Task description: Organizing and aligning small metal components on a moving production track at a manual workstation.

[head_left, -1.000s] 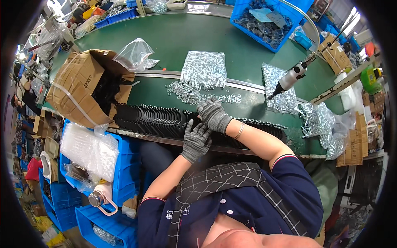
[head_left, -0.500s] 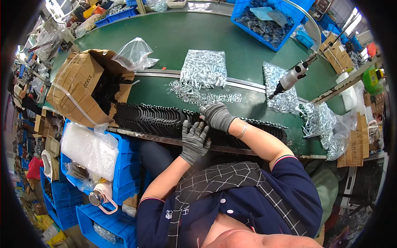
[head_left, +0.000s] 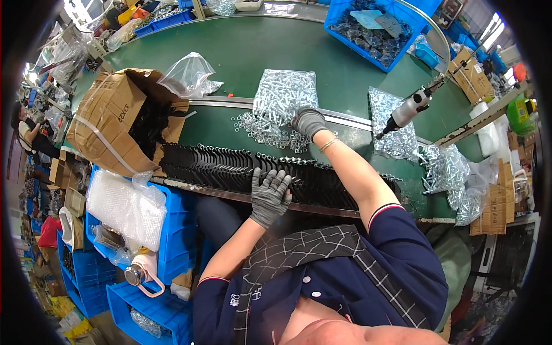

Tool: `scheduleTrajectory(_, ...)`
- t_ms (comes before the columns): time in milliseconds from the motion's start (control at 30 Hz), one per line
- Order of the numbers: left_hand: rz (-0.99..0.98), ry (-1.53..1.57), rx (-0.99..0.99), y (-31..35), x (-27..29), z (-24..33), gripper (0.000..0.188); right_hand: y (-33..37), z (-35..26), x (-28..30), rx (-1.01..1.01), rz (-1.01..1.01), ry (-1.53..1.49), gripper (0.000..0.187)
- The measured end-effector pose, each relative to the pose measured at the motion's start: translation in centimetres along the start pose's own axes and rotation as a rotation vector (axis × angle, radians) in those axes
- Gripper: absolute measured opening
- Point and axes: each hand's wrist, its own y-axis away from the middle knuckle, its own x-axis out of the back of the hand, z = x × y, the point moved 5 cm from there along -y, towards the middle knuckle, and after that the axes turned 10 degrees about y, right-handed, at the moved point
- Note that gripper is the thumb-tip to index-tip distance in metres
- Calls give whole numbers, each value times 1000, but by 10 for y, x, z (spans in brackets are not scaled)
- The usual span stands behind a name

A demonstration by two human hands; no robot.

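Note:
My left hand (head_left: pixel 269 197), in a grey striped glove, lies with its fingers stretched out on a long row of black parts (head_left: pixel 218 164). The parts stand close together along the table's near edge, with small metal rings or bolt ends along their far side. My right hand (head_left: pixel 309 122), gloved alike, reaches to the right edge of a heap of silver bolts (head_left: pixel 284 95). Its fingers bend down among the hardware and their tips are hidden. Loose nuts or washers (head_left: pixel 267 133) spread in front of the bolts, just left of this hand.
A cardboard box (head_left: pixel 109 118) of black parts lies tipped at left. A power screwdriver (head_left: pixel 407 110) hangs above a bag of hardware (head_left: pixel 379 103) at right. More bagged bolts (head_left: pixel 448 178) lie beyond it. Blue bins stand at the back (head_left: pixel 368 54) and lower left (head_left: pixel 178 230).
My right hand has left the row of black parts and moved away from me to the bolts and nuts. My left hand stays on the row.

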Motion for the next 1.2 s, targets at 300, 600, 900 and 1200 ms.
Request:
scheduleTrajectory(300, 4, -20, 4, 2, 2, -2, 36, 34, 20, 18, 42, -65, 79, 34)
scheduleTrajectory(600, 12, 6, -32, -2, -5, 3, 36, 11, 27, 2, 185, -67, 229, 37)
scheduleTrajectory(900, 0, 1, -10, 0, -1, 0, 36, 88, 35, -22, 443, -13, -562, 26)
scheduleTrajectory(1200, 9, -10, -1, 3, 0, -2, 35, 129, -22, 43, 646, -32, 396, 26)
